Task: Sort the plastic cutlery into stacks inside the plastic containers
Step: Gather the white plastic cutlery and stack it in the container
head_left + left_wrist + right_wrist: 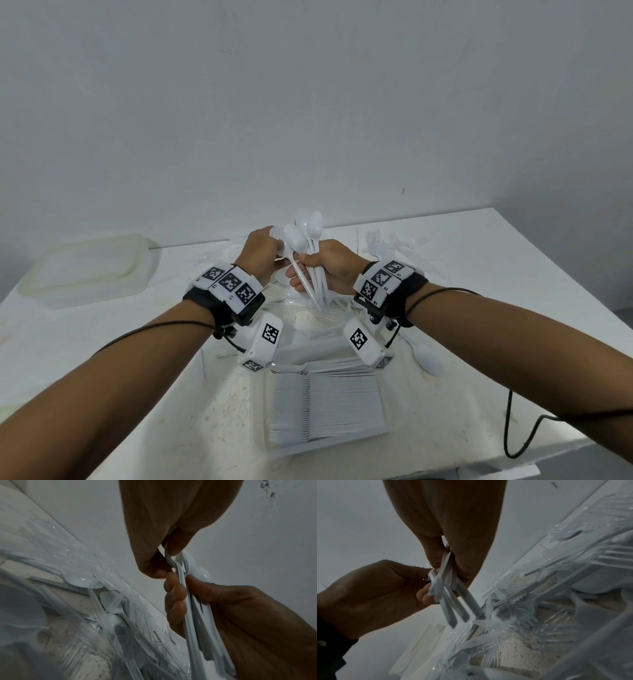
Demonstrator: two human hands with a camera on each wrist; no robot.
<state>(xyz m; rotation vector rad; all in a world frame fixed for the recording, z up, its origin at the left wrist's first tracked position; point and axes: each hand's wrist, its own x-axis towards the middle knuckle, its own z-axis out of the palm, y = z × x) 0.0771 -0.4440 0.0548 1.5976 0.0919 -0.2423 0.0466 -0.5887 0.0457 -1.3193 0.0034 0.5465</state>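
A bundle of white plastic spoons (310, 240) stands upright, bowls up, above the loose cutlery pile (318, 308). My right hand (308, 274) grips the bundle round its handles (447, 582). My left hand (274, 253) pinches one spoon (171, 561) of the bundle near its bowl, touching the right hand's fingers (175, 595). In front of me a clear plastic container (269, 404) holds a neat stack of white cutlery (329, 404). The handle ends (320, 305) hang just above the pile.
A cloudy plastic container (85, 267) lies upside down at the table's back left. Clear forks (380, 240) lie at the back right, a single white spoon (428, 359) at the right. A black cable (510, 421) hangs over the right table edge.
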